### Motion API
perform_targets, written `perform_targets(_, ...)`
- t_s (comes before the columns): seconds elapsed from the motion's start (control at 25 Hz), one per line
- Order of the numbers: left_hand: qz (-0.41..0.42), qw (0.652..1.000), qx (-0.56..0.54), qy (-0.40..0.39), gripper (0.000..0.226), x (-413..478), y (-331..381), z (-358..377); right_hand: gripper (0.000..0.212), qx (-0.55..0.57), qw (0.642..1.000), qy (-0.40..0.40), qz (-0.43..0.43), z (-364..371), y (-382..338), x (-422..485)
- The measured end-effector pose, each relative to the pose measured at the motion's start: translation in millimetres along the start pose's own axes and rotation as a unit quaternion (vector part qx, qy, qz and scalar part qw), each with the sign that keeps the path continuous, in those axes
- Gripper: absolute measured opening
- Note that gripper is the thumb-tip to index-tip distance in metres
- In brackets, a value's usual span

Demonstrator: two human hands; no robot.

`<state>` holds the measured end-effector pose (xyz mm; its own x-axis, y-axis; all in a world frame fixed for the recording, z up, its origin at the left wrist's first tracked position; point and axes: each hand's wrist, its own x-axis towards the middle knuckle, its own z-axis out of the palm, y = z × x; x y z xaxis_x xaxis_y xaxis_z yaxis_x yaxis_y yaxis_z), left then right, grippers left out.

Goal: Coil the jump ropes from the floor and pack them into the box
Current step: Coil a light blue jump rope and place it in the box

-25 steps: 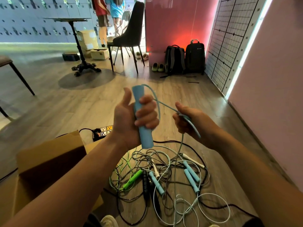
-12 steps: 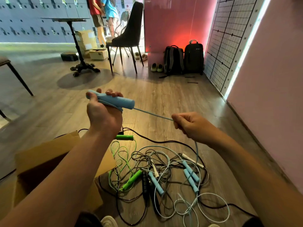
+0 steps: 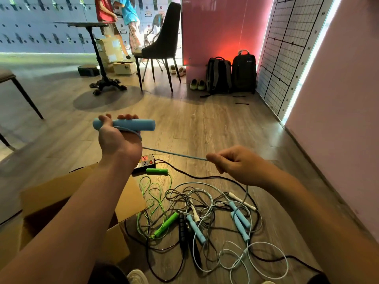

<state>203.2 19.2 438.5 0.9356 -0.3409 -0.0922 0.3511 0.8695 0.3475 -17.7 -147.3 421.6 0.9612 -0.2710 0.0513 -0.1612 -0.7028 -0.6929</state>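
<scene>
At the far left an open cardboard box (image 3: pixel 47 189) stands on the wooden floor (image 3: pixel 205 124). The left forearm covers much of its dark inside, so I cannot tell whether any rope is packed yet.

The left hand (image 3: pixel 118 140) is raised above the box's right flap, fingers curled tight round a blue handle (image 3: pixel 131 125) held level. The blue cord (image 3: pixel 174 154) loops over the back of this hand and runs taut to the right. This looks like one of the first turns of a coil, with most of the rope's length not yet gathered.

Below the cord, on the floor, lies a power strip (image 3: pixel 146 161), just beside the box.

Further right the rest of the work is plain. A green jump rope (image 3: pixel 152 193) lies in loose loops. Next to it are a black jump rope (image 3: pixel 182 228), a light blue handle (image 3: pixel 196 228) and a white handle (image 3: pixel 242 200), all knotted into one tangle of cords (image 3: pixel 205 201). None of these is coiled.

The right hand (image 3: pixel 235 167) hovers over the tangle, thumb and curled fingers pinching the blue cord. From there the cord drops down into the pile, near a pair of blue handles (image 3: pixel 240 219).

By my reading the task is at an early stage: one rope is being wound, and several are untouched on the floor.
</scene>
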Motion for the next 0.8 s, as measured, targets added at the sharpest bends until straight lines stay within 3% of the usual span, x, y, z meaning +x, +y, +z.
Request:
perform_targets(0.08,0.048,0.991,0.119,-0.025,0.018,5,-6,-5,0.040,0.030,0.999,-0.011,-0.035,1,-9,-4)
perform_targets(0.16,0.096,0.941,0.307,-0.105,0.008,5,-11,-9,0.028,0.044,0.997,0.017,-0.069,-1,-12,-6)
perform_targets(0.24,0.084,0.843,0.491,-0.205,0.009,-3,-19,-15,0.022,0.032,0.991,0.095,-0.091,-4,-10,-6)
perform_targets(0.32,-0.022,0.744,0.607,-0.279,0.017,-20,-30,-18,0.026,0.021,0.977,0.184,-0.102,-7,-5,-3)
perform_targets(0.4,-0.129,0.619,0.694,-0.343,0.044,-37,-40,-18,0.037,0.002,0.963,0.246,-0.114,-7,-1,-1)
perform_targets(0.44,-0.178,0.573,0.711,-0.366,0.058,-45,-44,-14,0.039,-0.004,0.956,0.269,-0.118,-7,0,0)
perform_targets(0.48,-0.218,0.550,0.709,-0.383,0.066,-51,-47,-11,0.040,-0.005,0.950,0.291,-0.116,-7,2,1)
perform_targets(0.52,-0.252,0.545,0.695,-0.395,0.070,-58,-50,-6,0.040,-0.005,0.944,0.310,-0.109,-9,4,2)
perform_targets(0.6,-0.316,0.575,0.633,-0.412,0.068,-70,-51,2,0.044,-0.006,0.939,0.333,-0.083,-11,9,4)
perform_targets(0.72,-0.434,0.701,0.392,-0.408,0.063,-78,-50,11,0.051,0.008,0.952,0.302,-0.043,-8,11,6)
perform_targets(0.8,-0.428,0.795,0.178,-0.392,0.057,-72,-44,14,0.049,0.026,0.971,0.237,-0.035,-3,9,8)
